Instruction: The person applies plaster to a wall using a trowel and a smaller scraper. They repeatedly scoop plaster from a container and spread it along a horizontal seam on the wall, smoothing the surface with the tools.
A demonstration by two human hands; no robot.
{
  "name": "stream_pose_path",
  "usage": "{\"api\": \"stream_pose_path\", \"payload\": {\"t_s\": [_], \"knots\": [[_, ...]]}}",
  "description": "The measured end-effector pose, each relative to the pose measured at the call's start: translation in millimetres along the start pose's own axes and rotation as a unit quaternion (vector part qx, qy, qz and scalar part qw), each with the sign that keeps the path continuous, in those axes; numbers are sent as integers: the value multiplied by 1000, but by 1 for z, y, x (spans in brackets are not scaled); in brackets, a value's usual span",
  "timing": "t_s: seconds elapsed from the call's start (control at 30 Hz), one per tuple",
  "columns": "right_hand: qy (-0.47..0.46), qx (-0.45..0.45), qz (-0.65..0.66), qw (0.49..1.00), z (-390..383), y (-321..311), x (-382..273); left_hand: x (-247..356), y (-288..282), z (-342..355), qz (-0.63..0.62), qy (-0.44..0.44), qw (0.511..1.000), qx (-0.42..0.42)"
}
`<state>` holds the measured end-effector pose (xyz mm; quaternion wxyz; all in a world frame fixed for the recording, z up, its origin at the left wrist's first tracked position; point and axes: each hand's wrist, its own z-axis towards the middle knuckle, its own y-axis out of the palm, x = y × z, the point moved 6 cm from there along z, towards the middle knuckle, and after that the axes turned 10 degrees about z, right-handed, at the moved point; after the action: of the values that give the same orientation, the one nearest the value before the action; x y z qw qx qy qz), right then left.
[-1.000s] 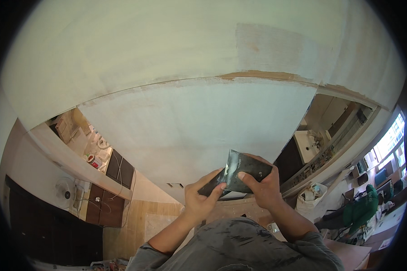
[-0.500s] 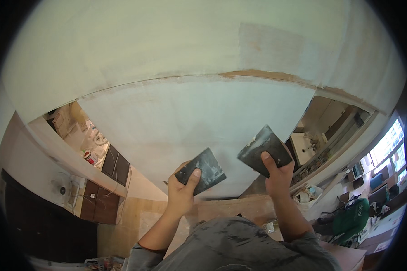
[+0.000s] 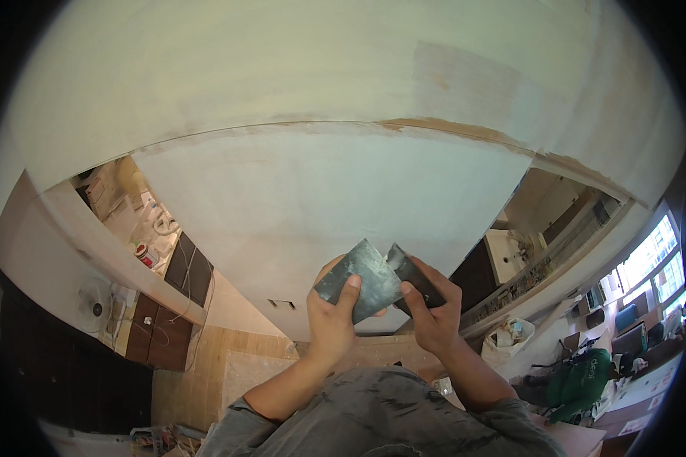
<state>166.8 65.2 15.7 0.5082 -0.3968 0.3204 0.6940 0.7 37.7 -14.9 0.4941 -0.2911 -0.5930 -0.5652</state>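
Note:
My left hand (image 3: 330,318) is closed on a flat, square grey putty scraper (image 3: 372,276), its thumb pressed on the face, which is smeared with pale putty. A second, darker putty scraper (image 3: 418,280) is gripped in my right hand (image 3: 438,324), tilted so that less of its face shows. The two blades meet or overlap in front of my chest; whether they touch is hard to tell. Behind them stands a large white wall panel (image 3: 320,190), with a skimmed surface (image 3: 244,68) above it showing a patch and a bare brown strip along the seam.
On the left, an opening shows a cluttered counter with a red-and-white can (image 3: 146,255); a fan (image 3: 95,308) and brown cabinet (image 3: 156,327) are below. At right are a sink (image 3: 504,255), a white bag (image 3: 508,339), a green garment (image 3: 585,385) and a bright window (image 3: 649,255).
Both hands have come together: the left moved right, the right moved left and slightly down. The scrapers, apart before, now meet at their edges. My view has shifted slightly.

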Motion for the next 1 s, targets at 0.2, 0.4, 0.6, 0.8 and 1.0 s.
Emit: {"api": "stream_pose_path", "payload": {"t_s": [0.2, 0.4, 0.6, 0.8, 1.0], "knots": [[70, -63, -38, 995, 1, -4, 13, -15, -8, 10, 43, 19, 999, -24], [115, -123, -113, 979, 5, -8, 12, -16, -11, 14, 82, -12, 996, -31], [146, -175, -35, 973, -8, -9, 48, 10, -11, 16, 185, 9, 981, -63], [142, -93, -214, 962, -2, -26, 31, 10, -35, 30, 145, 51, 988, 27], [-118, -167, -420, 884, -30, 25, 24, -8, -35, 27, 187, 53, 980, 50]]}}
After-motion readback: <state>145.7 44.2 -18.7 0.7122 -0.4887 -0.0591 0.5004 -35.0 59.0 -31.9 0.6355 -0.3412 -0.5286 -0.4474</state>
